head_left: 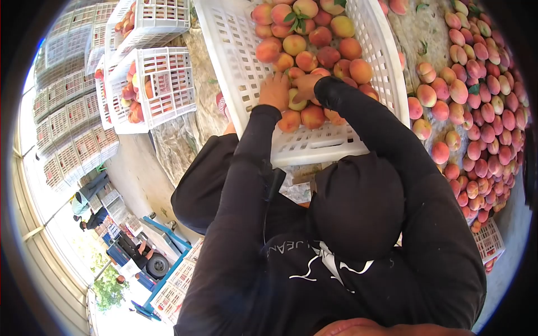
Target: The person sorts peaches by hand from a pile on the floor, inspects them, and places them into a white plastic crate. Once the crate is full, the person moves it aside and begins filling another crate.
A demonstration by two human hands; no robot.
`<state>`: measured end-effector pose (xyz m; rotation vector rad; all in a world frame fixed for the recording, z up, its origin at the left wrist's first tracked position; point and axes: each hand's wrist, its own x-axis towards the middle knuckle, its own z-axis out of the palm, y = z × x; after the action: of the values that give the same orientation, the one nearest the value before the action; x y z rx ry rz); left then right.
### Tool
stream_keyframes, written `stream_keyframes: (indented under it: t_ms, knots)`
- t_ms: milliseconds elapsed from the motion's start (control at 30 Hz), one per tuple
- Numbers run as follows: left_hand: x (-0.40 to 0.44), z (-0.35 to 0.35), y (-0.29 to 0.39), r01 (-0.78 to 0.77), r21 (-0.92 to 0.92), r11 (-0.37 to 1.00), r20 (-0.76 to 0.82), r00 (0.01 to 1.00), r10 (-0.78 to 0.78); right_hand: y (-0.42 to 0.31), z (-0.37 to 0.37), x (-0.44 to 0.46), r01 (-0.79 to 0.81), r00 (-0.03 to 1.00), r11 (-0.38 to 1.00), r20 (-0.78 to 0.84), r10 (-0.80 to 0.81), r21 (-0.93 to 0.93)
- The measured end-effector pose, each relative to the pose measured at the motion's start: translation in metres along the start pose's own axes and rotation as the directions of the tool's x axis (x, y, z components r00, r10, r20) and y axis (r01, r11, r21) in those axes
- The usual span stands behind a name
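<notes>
A white plastic crate (395, 61) stands in front of me with a layer of peaches (312, 116) in it. My left hand (274, 91) reaches in near the crate's left wall, fingers curled down at a peach. Close beside it, my right hand (306, 88) bends over the fruit with its fingers closed around a peach. Both sets of fingertips are partly hidden among the fruit. A yellow-green peach (296, 101) shows between and just below the hands. One peach near the far end has green leaves (297, 21) on it.
Loose peaches (493, 112) cover the ground sheet at the right. Filled white crates (168, 89) stand at the left, with tall crate stacks (73, 123) behind. Another crate (488, 241) sits at lower right. People and a wheeled vehicle (157, 266) are at lower left.
</notes>
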<state>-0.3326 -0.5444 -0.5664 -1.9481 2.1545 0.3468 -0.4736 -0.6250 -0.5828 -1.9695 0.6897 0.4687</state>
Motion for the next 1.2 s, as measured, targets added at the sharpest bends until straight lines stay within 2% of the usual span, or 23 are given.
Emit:
stream_keyframes:
  t_ms: [33, 67, 167, 233, 300, 367, 400, 433, 467, 500, 567, 633, 700, 733, 800, 900, 933, 967, 1033, 1067, 1100, 1167, 1200]
  knots:
    - [-0.002, 0.001, 0.003, -0.039, -0.134, 0.990, -0.169, 0.986, 0.016, 0.000, -0.001, 0.000, -0.011, 1.000, 0.999, 0.002, 0.011, -0.042]
    - [-0.005, 0.001, 0.003, -0.021, -0.219, 0.975, -0.091, 0.996, 0.001, 0.001, -0.001, 0.000, -0.016, 1.000, 0.999, -0.008, 0.015, -0.047]
    - [-0.010, 0.006, 0.012, 0.043, -0.293, 0.955, -0.081, 0.994, -0.069, 0.000, 0.000, -0.006, -0.061, 0.998, 0.998, -0.037, 0.060, -0.020]
    - [-0.016, -0.004, 0.015, 0.036, -0.235, 0.971, -0.020, 0.999, -0.042, 0.002, -0.017, -0.021, 0.118, 0.993, 0.986, -0.015, -0.120, -0.118]
    - [-0.021, -0.013, 0.022, 0.025, -0.148, 0.989, -0.023, 0.999, -0.029, -0.005, -0.044, -0.025, 0.141, 0.990, 0.984, 0.032, -0.138, -0.113]
    - [-0.021, -0.009, 0.022, 0.049, -0.152, 0.987, -0.019, 0.998, -0.053, -0.016, -0.070, -0.021, -0.167, 0.963, 0.985, -0.209, 0.173, 0.045]
    - [-0.020, -0.013, 0.024, 0.068, -0.183, 0.981, -0.034, 0.997, -0.075, -0.015, -0.070, -0.007, -0.166, 0.964, 0.985, -0.203, 0.170, 0.035]
    - [-0.019, -0.016, 0.026, 0.083, -0.213, 0.974, -0.048, 0.994, -0.095, -0.013, -0.067, 0.009, -0.003, 0.893, 1.000, -0.451, 0.001, -0.005]
    - [-0.018, -0.020, 0.027, 0.085, -0.218, 0.972, -0.046, 0.994, -0.097, -0.010, -0.063, 0.023, 0.143, 0.735, 0.986, -0.659, -0.162, -0.082]
    - [-0.018, -0.023, 0.028, 0.097, -0.251, 0.963, -0.038, 0.993, -0.110, -0.016, -0.064, 0.030, 0.141, 0.738, 0.987, -0.655, -0.161, -0.082]
    - [-0.017, -0.021, 0.025, 0.119, -0.286, 0.951, -0.035, 0.990, -0.135, -0.033, -0.069, 0.048, 0.124, 0.776, 0.937, -0.557, -0.296, -0.326]
    - [-0.017, -0.018, 0.024, 0.101, -0.329, 0.939, -0.131, 0.980, -0.151, -0.033, -0.070, 0.066, 0.102, 0.808, 0.899, -0.492, -0.324, -0.426]
    - [-0.016, -0.019, 0.023, 0.123, -0.361, 0.925, -0.111, 0.979, -0.173, -0.029, -0.074, 0.068, 0.069, 0.862, 0.959, -0.467, -0.196, -0.276]
    - [-0.016, -0.020, 0.023, 0.136, -0.382, 0.914, -0.085, 0.980, -0.181, -0.028, -0.077, 0.064, 0.070, 0.866, 0.955, -0.457, -0.202, -0.289]
    - [-0.015, -0.022, 0.024, 0.152, -0.395, 0.906, -0.091, 0.975, -0.204, -0.024, -0.079, 0.051, -0.002, 0.901, 0.993, -0.431, -0.049, -0.117]
    - [-0.014, -0.024, 0.025, 0.208, -0.401, 0.892, -0.044, 0.968, -0.246, -0.014, -0.063, 0.018, -0.050, 0.935, 0.988, -0.354, -0.006, -0.147]
    - [-0.012, -0.026, 0.026, 0.240, -0.389, 0.889, 0.005, 0.966, -0.258, -0.010, -0.042, 0.009, -0.058, 0.835, 0.961, -0.541, -0.102, -0.270]
    - [-0.012, -0.029, 0.026, 0.232, -0.398, 0.888, 0.002, 0.968, -0.252, -0.001, -0.036, 0.005, -0.069, 0.835, 0.959, -0.542, -0.095, -0.274]
    - [-0.010, -0.039, 0.027, 0.294, -0.446, 0.845, 0.065, 0.953, -0.297, -0.001, -0.040, -0.014, -0.013, 0.918, 0.973, -0.389, -0.080, -0.230]
    - [-0.009, -0.045, 0.030, 0.309, -0.398, 0.863, 0.081, 0.950, -0.303, 0.003, -0.041, -0.020, 0.051, 0.921, 0.965, -0.361, -0.145, -0.256]
    - [-0.005, -0.045, 0.030, 0.289, -0.406, 0.867, 0.072, 0.956, -0.285, 0.006, -0.042, -0.026, 0.031, 0.919, 0.965, -0.372, -0.129, -0.259]
    - [0.003, -0.040, 0.030, -0.036, -0.266, 0.963, -0.180, 0.983, -0.013, 0.009, -0.043, -0.035, -0.133, 0.980, 0.980, -0.167, 0.109, -0.146]
    - [0.007, -0.037, 0.032, -0.090, -0.298, 0.950, -0.082, 0.994, 0.068, 0.021, -0.045, -0.026, 0.026, 0.996, 0.890, -0.063, -0.061, -0.455]
